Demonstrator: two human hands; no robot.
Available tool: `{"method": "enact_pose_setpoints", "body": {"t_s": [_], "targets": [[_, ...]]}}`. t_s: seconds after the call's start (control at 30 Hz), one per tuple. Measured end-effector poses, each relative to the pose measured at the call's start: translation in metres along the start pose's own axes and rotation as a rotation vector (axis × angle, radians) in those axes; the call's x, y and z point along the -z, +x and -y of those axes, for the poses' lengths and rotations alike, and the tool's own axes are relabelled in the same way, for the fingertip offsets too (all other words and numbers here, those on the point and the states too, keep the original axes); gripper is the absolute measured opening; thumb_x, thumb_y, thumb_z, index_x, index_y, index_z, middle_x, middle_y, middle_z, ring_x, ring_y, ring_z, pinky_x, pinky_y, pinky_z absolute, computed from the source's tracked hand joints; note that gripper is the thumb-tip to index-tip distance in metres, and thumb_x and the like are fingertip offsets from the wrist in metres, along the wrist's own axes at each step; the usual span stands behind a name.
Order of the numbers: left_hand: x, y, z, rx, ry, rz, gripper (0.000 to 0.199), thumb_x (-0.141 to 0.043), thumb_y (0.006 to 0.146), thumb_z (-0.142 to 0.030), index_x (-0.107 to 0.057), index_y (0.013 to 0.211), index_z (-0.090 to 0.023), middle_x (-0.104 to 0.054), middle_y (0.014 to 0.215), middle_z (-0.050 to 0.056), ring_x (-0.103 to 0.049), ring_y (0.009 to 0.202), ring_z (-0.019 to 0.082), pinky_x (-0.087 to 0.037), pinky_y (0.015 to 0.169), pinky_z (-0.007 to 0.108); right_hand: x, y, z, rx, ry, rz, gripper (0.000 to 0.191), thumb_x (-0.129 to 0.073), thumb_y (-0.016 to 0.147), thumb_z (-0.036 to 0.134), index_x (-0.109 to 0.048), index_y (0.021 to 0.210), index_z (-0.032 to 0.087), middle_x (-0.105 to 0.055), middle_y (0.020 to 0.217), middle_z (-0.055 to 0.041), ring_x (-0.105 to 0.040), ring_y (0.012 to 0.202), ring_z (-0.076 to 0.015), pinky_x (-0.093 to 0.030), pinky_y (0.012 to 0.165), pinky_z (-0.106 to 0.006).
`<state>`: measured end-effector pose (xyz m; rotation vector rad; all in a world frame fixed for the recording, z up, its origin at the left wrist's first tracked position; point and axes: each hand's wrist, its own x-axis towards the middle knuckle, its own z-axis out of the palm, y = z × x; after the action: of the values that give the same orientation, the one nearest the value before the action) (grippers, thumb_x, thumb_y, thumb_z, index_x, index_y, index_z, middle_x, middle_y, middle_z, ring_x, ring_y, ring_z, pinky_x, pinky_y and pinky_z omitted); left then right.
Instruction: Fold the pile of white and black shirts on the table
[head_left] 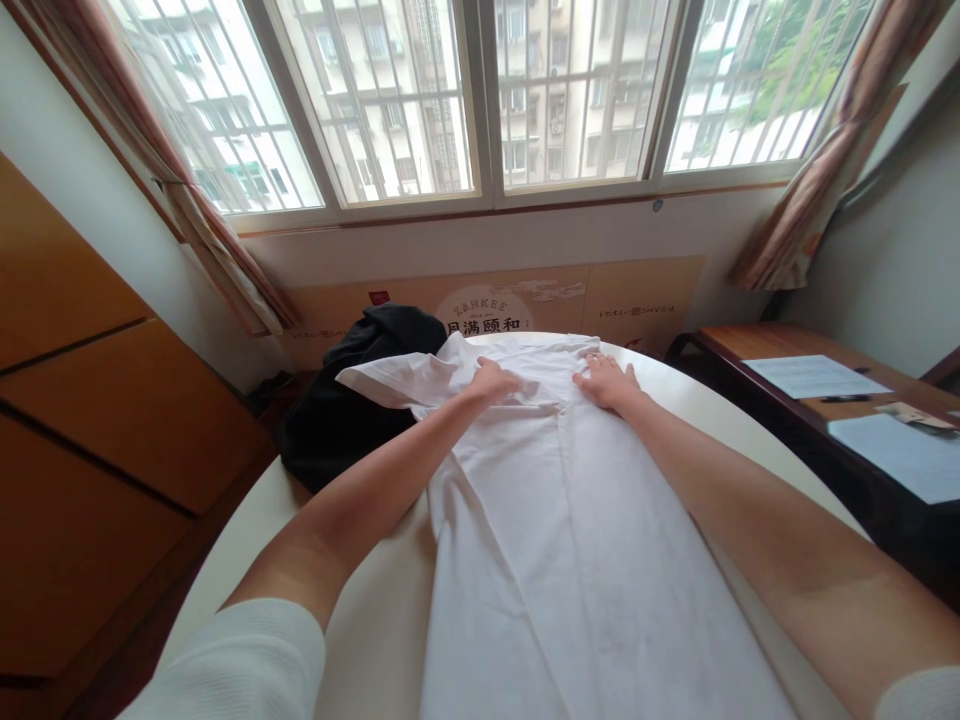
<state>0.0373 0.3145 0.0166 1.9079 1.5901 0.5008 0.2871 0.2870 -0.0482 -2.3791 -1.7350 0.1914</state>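
A long white garment (510, 520) lies lengthwise on the round white table (360, 640) and runs toward me past the bottom edge of the view. At its far end the cloth is creased, and a loose part like a sleeve sticks out to the left. My left hand (495, 382) is on this creased part, its fingers bent in on the cloth; their tips are partly hidden in the folds. To its right, my right hand (606, 382) rests on the garment's far right edge with fingers spread, pressing it flat.
A heap of black cloth (337, 400) sits on the table's far left side. Right of the table is a wooden desk (757, 345) with papers (814, 376) and a pen (846, 399). Cardboard (645, 285) leans below the barred window. An orange-brown cabinet (82, 430) stands left.
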Motion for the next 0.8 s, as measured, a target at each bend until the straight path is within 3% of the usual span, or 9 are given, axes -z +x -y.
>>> {"method": "enact_pose_setpoints", "body": {"t_s": [0.1,0.23,0.33,0.47,0.63,0.8], "targets": [[0.01,-0.005,-0.001,0.027,0.153,0.065,0.068,-0.079,0.077,-0.029,-0.058,0.134,-0.001,-0.074,0.084,0.012,-0.068,0.077,0.025,-0.044,0.058,0.028,0.0,-0.001,0.001,-0.003,-0.007,0.003,0.079,-0.025,0.101,0.06,-0.024,0.168,0.019,-0.017,0.177,-0.0092,-0.015,0.162,-0.0322,-0.01,0.129,-0.063],[0.027,-0.008,0.01,0.058,0.158,0.084,0.048,-0.077,0.08,-0.03,-0.065,0.119,-0.005,-0.07,0.072,0.008,-0.067,0.069,0.024,-0.043,0.056,0.028,0.001,-0.003,0.001,-0.01,-0.012,0.01,0.08,-0.024,0.101,0.061,-0.023,0.169,0.018,-0.016,0.177,-0.0099,-0.016,0.162,-0.0319,-0.01,0.129,-0.063],[0.033,-0.009,0.024,0.039,0.269,0.027,0.051,-0.077,0.08,-0.026,-0.063,0.125,-0.006,-0.075,0.09,0.015,-0.072,0.084,0.027,-0.047,0.064,0.028,0.006,0.0,0.003,-0.008,-0.023,0.013,0.08,-0.026,0.1,0.063,-0.027,0.167,0.018,-0.021,0.176,-0.0129,-0.019,0.16,-0.0334,-0.009,0.127,-0.066],[0.029,-0.008,0.035,-0.085,0.303,-0.029,0.07,-0.071,0.084,-0.023,-0.047,0.148,-0.008,-0.071,0.124,0.021,-0.07,0.109,0.03,-0.051,0.081,0.03,0.015,0.01,0.011,-0.036,-0.06,0.023,0.075,-0.038,0.097,0.061,-0.046,0.157,0.017,-0.036,0.166,-0.0226,-0.03,0.154,-0.0394,-0.01,0.122,-0.073],[0.009,-0.012,0.036,-0.2,0.344,-0.079,0.058,-0.056,0.099,-0.038,-0.047,0.152,-0.019,-0.064,0.136,0.02,-0.062,0.126,0.034,-0.046,0.103,0.041,0.016,0.023,0.021,-0.11,-0.088,-0.016,0.071,-0.03,0.101,0.059,-0.047,0.157,0.018,-0.028,0.168,-0.0246,-0.034,0.15,-0.0438,-0.022,0.117,-0.073],[-0.01,-0.024,0.046,-0.278,0.404,-0.198,0.056,-0.057,0.099,-0.045,-0.05,0.144,-0.013,-0.062,0.138,0.024,-0.056,0.132,0.038,-0.041,0.11,0.045,0.016,0.031,0.012,-0.175,-0.077,-0.026,0.073,-0.025,0.102,0.059,-0.045,0.159,0.017,-0.027,0.168,-0.0269,-0.031,0.15,-0.0465,-0.024,0.115,-0.074]]}}
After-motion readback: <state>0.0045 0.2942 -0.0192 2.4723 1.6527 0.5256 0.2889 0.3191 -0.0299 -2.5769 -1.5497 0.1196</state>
